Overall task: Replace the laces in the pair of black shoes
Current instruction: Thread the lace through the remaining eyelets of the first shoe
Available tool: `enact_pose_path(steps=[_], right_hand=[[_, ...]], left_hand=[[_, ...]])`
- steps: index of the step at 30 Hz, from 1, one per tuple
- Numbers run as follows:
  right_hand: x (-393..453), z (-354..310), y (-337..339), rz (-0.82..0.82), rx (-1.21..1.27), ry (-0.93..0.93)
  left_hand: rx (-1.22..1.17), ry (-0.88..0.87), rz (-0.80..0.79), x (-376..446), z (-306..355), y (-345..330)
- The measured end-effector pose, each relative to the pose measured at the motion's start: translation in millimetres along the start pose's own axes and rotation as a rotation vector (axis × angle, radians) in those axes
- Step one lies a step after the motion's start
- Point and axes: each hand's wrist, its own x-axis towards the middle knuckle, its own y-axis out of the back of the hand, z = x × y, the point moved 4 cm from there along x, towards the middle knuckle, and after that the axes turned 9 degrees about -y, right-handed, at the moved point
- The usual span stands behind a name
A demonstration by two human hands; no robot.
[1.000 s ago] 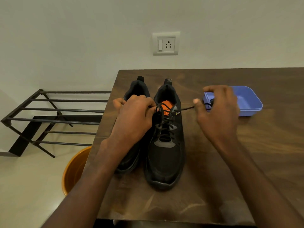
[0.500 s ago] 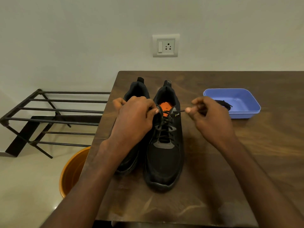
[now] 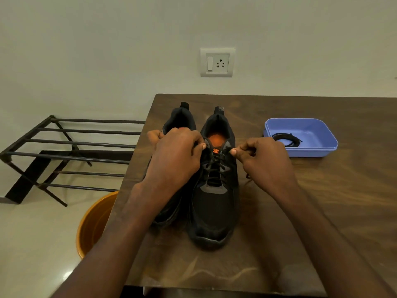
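Two black shoes stand side by side on the wooden table [image 3: 322, 201], toes toward me. The right shoe [image 3: 214, 207] has an orange insole and a black lace [image 3: 214, 168] threaded through its eyelets. The left shoe [image 3: 178, 123] is mostly hidden behind my left hand. My left hand [image 3: 178, 160] grips the collar of the right shoe at its top left eyelet. My right hand [image 3: 264, 162] pinches the lace end right at the top right eyelet. A spare coiled black lace [image 3: 285, 140] lies in the blue tray [image 3: 322, 151].
A black metal shoe rack [image 3: 71, 151] stands on the floor to the left of the table. An orange bucket [image 3: 92, 224] sits under the table's left edge. A wall socket [image 3: 217, 62] is on the wall behind.
My right hand has moved left from beside the blue tray to the shoe's top right eyelet, still pinching the lace end. The left hand has stayed on the shoe.
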Motion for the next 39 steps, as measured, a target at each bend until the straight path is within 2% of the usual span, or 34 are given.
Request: enact_pose_path(steps=[2, 6, 9, 13, 16, 20, 25, 31, 37, 39], right_hand=[[-7.0, -8.5, 3.0, -0.08, 0.037, 0.007], [-25.5, -30.7, 4.2, -0.192, 0.218, 0.071], [-35.3, -42.4, -5.3, -0.301, 0.359, 0.106], [-43.0, -50.6, -12.5, -0.303, 0.365, 0.171], [-44.0, -50.1, -13.5, -0.219, 0.365, 0.15], [-43.6, -49.1, -16.4, -0.073, 0.429, 0.052], [-46.7, -49.3, -23.5, -0.077, 0.652, -0.183], [-46.9, -44.5, -25.5, -0.239, 0.982, -0.436], [-43.1, -44.7, -22.9, -0.438, 1.175, -0.481], [-42.0, -44.4, -21.6, -0.482, 1.22, -0.493]], left_hand=[[-0.055, 0.035, -0.006, -1.0, 2.3, 1.5], [-0.31, 0.179, 0.006, -1.3, 3.4, 3.3], [-0.446, 0.226, -0.059, -1.2, 8.8, 7.0], [-0.65, 0.291, -0.115, -5.6, 9.4, 13.4], [-0.826, 0.353, -0.118, -9.0, 8.2, 18.5], [-0.83, 0.409, -0.09, -10.5, 8.0, 17.5], [-0.857, 0.423, -0.08, -9.3, 12.9, 19.1], [-0.964, 0.353, -0.079, -6.7, 20.3, 26.2], [-0.982, 0.376, -0.172, -8.0, 27.5, 33.6], [-0.87, 0.329, -0.153, -7.2, 27.6, 37.3]])
